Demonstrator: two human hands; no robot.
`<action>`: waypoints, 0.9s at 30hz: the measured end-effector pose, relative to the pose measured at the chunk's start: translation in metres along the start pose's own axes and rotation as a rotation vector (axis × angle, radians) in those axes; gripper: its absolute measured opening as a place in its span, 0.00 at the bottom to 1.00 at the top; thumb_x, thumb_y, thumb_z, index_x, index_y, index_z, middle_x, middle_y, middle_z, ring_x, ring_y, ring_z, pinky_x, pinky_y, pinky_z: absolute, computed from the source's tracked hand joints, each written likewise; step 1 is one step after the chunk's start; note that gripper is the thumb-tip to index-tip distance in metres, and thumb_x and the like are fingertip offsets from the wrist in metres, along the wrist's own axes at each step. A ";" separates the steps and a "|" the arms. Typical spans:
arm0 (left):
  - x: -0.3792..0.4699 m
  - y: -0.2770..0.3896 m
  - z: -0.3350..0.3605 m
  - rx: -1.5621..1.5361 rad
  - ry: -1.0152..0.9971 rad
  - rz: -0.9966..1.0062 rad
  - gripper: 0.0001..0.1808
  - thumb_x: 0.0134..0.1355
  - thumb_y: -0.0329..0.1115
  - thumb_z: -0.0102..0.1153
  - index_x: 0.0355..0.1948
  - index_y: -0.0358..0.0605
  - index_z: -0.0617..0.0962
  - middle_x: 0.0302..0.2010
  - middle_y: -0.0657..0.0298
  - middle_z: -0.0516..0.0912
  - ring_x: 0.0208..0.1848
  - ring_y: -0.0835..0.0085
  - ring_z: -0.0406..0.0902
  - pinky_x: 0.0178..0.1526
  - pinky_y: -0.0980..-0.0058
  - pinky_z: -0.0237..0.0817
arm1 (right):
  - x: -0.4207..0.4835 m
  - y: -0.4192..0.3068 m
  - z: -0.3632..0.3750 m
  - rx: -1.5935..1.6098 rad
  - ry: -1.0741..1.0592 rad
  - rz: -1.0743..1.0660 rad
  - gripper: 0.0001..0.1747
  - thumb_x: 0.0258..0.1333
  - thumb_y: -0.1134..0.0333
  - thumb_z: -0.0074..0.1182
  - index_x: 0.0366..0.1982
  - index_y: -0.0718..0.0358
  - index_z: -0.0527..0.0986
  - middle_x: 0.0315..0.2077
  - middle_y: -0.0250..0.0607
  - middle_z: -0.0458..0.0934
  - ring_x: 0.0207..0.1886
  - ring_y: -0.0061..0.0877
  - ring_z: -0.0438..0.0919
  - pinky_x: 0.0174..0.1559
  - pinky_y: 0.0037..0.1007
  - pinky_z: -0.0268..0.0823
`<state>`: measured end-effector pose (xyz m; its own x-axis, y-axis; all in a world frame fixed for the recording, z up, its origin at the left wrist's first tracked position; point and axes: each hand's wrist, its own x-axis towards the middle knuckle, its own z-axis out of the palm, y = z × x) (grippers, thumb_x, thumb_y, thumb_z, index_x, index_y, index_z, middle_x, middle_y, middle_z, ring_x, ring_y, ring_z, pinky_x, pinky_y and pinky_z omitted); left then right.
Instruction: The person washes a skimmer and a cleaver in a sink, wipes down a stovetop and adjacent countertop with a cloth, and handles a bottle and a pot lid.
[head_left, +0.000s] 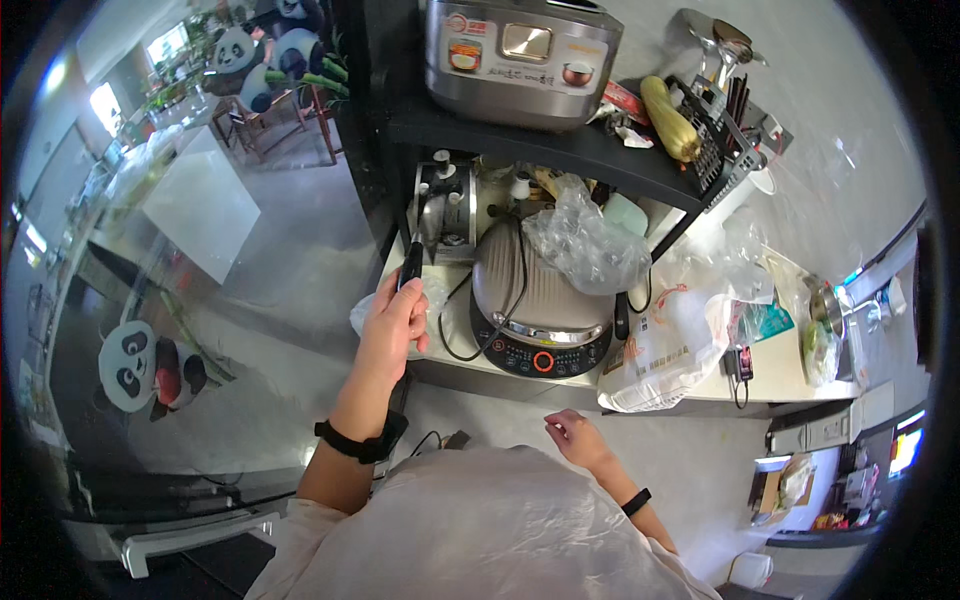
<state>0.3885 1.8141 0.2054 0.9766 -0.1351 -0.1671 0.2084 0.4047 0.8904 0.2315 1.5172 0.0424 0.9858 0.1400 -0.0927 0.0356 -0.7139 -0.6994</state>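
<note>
My left hand (395, 319) grips the black handle of a kitchen utensil (411, 266), held upright at the left end of the counter. Its metal end looks like a knife blade and points at a boxed stainless appliance with white knobs (450, 202). Right of this hand stands an electric griddle (536, 281) with a brown ribbed lid, lid down, and a black control panel. A black cord (480, 352) loops over its lid. My right hand (577, 439) hangs in front of the counter, fingers curled in, with nothing visible in it.
A crumpled clear plastic bag (589, 240) lies over the griddle's back right. Above, a black shelf (480, 139) carries a rice cooker (525, 67) and a pale gourd (667, 116). A white plastic bag (667, 352) sits right; a glass panel with panda figures (131, 364) is left.
</note>
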 end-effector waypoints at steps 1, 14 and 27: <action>0.005 0.001 -0.001 0.043 0.021 -0.009 0.11 0.65 0.37 0.51 0.43 0.45 0.69 0.22 0.74 0.68 0.16 0.85 0.59 0.16 0.79 0.58 | -0.004 0.008 0.002 0.003 0.008 0.011 0.10 0.57 0.65 0.53 0.37 0.62 0.78 0.35 0.47 0.79 0.34 0.42 0.79 0.38 0.38 0.72; 0.066 0.024 0.006 0.071 0.073 -0.140 0.10 0.61 0.38 0.54 0.37 0.48 0.68 0.20 0.72 0.71 0.13 0.83 0.57 0.21 0.76 0.55 | -0.048 0.070 0.004 -0.189 0.130 0.206 0.10 0.55 0.66 0.54 0.36 0.63 0.79 0.36 0.49 0.80 0.34 0.41 0.80 0.38 0.36 0.73; 0.172 0.036 0.044 -0.023 -0.037 -0.186 0.14 0.58 0.42 0.59 0.42 0.50 0.75 0.28 0.67 0.77 0.24 0.78 0.71 0.23 0.79 0.60 | -0.179 0.129 0.045 -0.046 0.114 0.843 0.14 0.56 0.60 0.48 0.36 0.60 0.79 0.36 0.48 0.81 0.42 0.44 0.78 0.45 0.41 0.70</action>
<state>0.5620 1.7652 0.2270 0.9185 -0.2431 -0.3120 0.3871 0.3903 0.8354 0.0524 1.4310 -0.0635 0.6962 -0.5193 -0.4957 -0.7136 -0.5756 -0.3993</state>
